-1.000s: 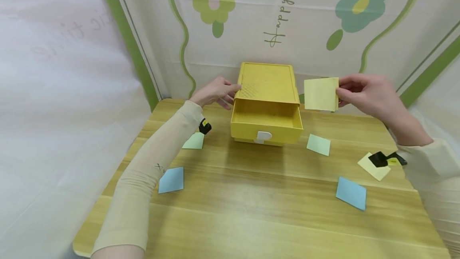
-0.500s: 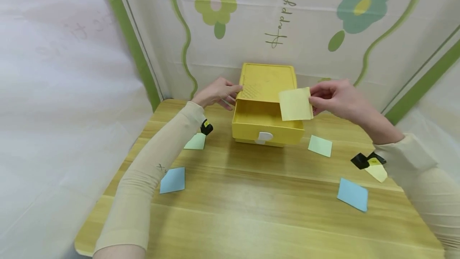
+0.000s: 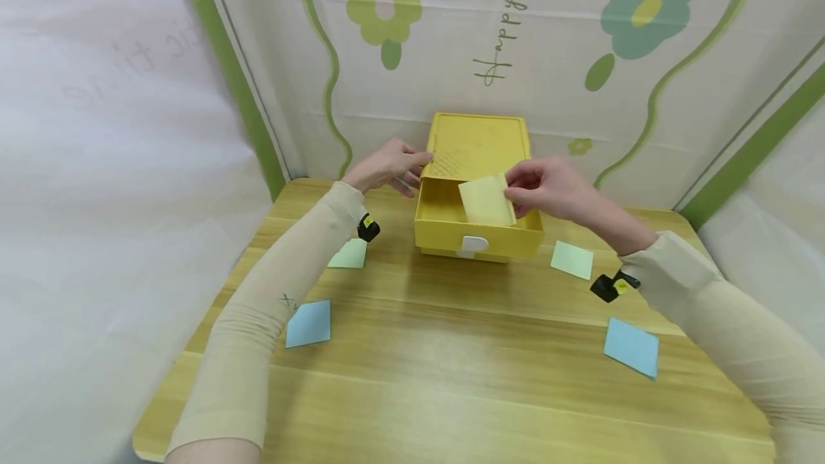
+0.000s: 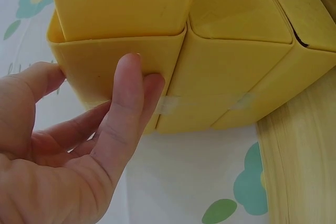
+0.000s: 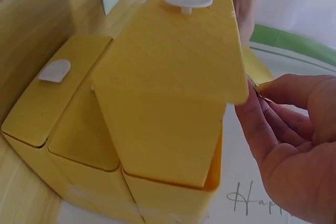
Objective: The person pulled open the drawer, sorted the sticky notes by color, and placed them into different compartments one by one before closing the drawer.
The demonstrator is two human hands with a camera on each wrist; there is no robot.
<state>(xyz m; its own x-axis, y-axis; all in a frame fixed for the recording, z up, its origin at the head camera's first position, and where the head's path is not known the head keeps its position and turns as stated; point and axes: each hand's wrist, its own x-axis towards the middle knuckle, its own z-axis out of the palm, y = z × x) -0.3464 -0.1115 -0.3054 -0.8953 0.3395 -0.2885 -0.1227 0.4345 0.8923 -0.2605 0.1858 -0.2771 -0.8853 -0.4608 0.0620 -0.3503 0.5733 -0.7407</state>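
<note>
A yellow drawer box [image 3: 480, 145] stands at the back of the table, its top drawer [image 3: 445, 233] pulled out. My left hand [image 3: 385, 167] rests against the box's left side, thumb at the top edge; in the left wrist view the fingers of the left hand [image 4: 100, 129] are fairly straight along the side wall. Between thumb and fingers my right hand [image 3: 557, 192] pinches a yellow paper square [image 3: 486, 200], tilted over the drawer opening. In the right wrist view the right hand [image 5: 299, 129] is beside the drawer front [image 5: 178, 45], with the paper mostly hidden.
A green paper [image 3: 571, 260] and a blue paper [image 3: 631, 348] lie on the right of the table [image 3: 451, 378]. Another green paper [image 3: 349, 254] and blue paper [image 3: 309, 324] lie on the left, near my left sleeve. A patterned cloth [image 3: 451, 41] hangs behind the box.
My right hand has moved left with the yellow paper, from right of the box to over the open drawer. The left hand has stayed at the box's side.
</note>
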